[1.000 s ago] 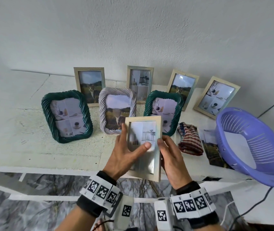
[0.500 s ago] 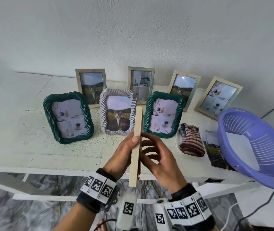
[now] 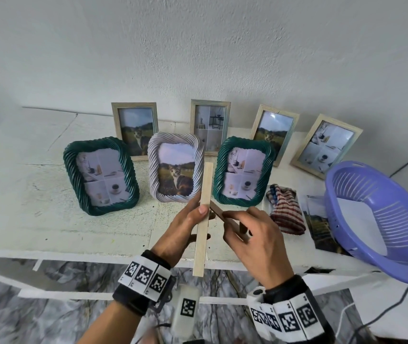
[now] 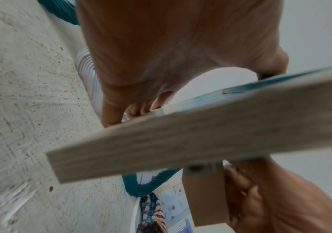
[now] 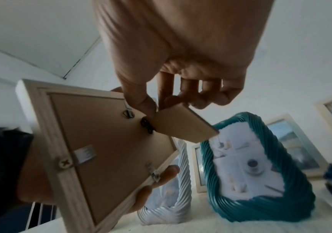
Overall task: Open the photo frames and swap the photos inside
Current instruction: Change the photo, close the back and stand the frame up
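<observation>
Left hand: the left hand (image 3: 181, 225) grips the wooden frame (image 3: 203, 219) at lower centre of the head view, thumb on the near edge, fingers curled round the far side.
Right hand: the right hand (image 3: 252, 238) pinches the brown stand flap (image 5: 183, 124) on the frame's back between thumb and fingertips (image 5: 199, 102); the flap is swung out from the backing board.
Frame direction: held above the table's front edge, seen edge-on from the head camera, long axis running up and down the picture, back facing the picture's right.
Frame back: the right wrist view shows a brown backing board (image 5: 109, 141), a screw and small metal tabs at its edges.
Table: a rough white table (image 3: 24, 194) carries three rope-edged frames in a front row: dark green (image 3: 101, 176), pale (image 3: 175, 167), dark green (image 3: 243, 171). Four wooden frames stand behind.
Right side: a striped cloth (image 3: 286, 209), a loose photo (image 3: 318, 219), and a purple basket (image 3: 381, 219) overhanging the edge.
Room: a plain pale wall (image 3: 198, 45) behind; marbled floor below.
</observation>
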Demonstrator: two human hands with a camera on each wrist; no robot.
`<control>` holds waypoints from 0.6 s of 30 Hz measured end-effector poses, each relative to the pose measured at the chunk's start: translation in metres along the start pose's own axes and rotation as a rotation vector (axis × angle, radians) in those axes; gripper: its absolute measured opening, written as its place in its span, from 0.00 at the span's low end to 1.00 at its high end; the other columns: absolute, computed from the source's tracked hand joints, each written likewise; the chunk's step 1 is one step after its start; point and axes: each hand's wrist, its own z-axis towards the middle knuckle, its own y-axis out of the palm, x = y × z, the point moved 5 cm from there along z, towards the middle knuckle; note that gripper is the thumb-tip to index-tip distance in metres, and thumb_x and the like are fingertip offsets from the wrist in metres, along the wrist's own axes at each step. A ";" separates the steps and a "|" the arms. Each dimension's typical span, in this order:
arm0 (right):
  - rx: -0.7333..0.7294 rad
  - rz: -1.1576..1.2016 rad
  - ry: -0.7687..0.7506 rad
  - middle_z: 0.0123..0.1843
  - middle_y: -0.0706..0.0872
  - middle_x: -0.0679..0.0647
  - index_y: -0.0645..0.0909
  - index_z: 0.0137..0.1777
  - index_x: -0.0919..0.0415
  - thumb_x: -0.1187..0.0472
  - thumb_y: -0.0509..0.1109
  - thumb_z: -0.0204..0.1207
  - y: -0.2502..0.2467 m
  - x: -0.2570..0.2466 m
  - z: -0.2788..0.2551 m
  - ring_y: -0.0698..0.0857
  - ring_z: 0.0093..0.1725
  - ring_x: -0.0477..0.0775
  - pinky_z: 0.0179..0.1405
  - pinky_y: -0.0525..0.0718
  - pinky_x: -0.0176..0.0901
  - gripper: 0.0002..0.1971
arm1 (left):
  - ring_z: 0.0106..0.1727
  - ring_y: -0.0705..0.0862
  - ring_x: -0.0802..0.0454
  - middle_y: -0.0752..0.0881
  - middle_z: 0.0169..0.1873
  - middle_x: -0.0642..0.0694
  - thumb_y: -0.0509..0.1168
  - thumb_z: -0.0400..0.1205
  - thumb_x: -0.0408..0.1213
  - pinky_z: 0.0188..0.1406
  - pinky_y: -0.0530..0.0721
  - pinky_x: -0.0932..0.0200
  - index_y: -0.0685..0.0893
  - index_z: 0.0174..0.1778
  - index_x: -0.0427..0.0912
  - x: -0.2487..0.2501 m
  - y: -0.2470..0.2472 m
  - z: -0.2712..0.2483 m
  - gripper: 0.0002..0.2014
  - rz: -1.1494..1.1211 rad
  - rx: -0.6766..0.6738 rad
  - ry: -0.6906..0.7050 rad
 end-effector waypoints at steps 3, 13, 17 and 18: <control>0.012 -0.181 0.018 0.32 0.88 0.43 0.87 0.53 0.48 0.53 0.72 0.77 0.003 -0.003 -0.002 0.83 0.27 0.45 0.28 0.82 0.42 0.07 | 0.69 0.81 0.57 0.82 0.70 0.51 0.71 0.53 0.79 0.71 0.77 0.37 0.65 0.82 0.50 0.000 0.000 0.002 0.62 0.010 0.034 0.005; -0.090 1.294 0.874 0.62 0.86 0.68 0.82 0.67 0.60 0.37 0.57 0.81 0.029 0.027 -0.011 0.84 0.64 0.66 0.70 0.75 0.70 0.29 | 0.72 0.77 0.62 0.75 0.74 0.61 0.65 0.65 0.75 0.70 0.78 0.45 0.64 0.81 0.61 0.003 -0.019 -0.003 0.48 0.085 0.165 0.126; -0.067 1.298 0.863 0.64 0.87 0.58 0.81 0.70 0.52 0.36 0.57 0.79 0.028 0.034 -0.007 0.85 0.65 0.61 0.70 0.76 0.69 0.28 | 0.69 0.82 0.50 0.81 0.70 0.50 0.61 0.75 0.67 0.60 0.83 0.48 0.72 0.77 0.61 0.005 -0.021 -0.003 0.33 -0.002 0.170 0.097; -0.057 1.300 0.873 0.65 0.87 0.57 0.80 0.70 0.50 0.37 0.57 0.80 0.029 0.036 -0.008 0.84 0.66 0.60 0.71 0.75 0.69 0.26 | 0.67 0.83 0.47 0.83 0.68 0.46 0.61 0.78 0.66 0.60 0.83 0.47 0.75 0.75 0.60 0.006 -0.020 -0.003 0.29 -0.041 0.172 0.085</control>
